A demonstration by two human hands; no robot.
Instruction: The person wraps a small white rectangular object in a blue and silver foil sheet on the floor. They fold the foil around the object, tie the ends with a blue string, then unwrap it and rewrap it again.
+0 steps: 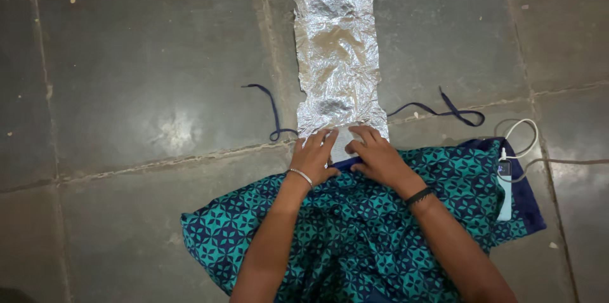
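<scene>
Foil (338, 55), a long crumpled silver sheet, lies flat on the dark stone-tiled floor (139, 62) straight ahead of us, its length running away from us and its near end tucked under our fingers. We see our left hand (314, 158) resting palm down on that near edge, fingers stretched forward and held close together, pressing the sheet to the floor; a thin silver bangle (301, 176) circles its wrist. Our right hand (379, 156) sits just beside it, also palm down, fingers extended and slightly bent toward the left hand, their tips on the same near edge of the sheet; a dark beaded band (419, 196) wraps that wrist. The two hands lie close, nearly touching at the fingertips, and neither one pinches or lifts anything that we can make out. Beneath our forearms spreads a teal cloth with a dark blue geometric print (355, 233), its blue border lying at the foil's near end. A dark blue cord (444, 112) trails across the floor on either side of the sheet, passing behind its near part. Off to the right, a white cable (520, 135) loops on the floor beside a small pale device (504, 189) at the cloth's edge.
</scene>
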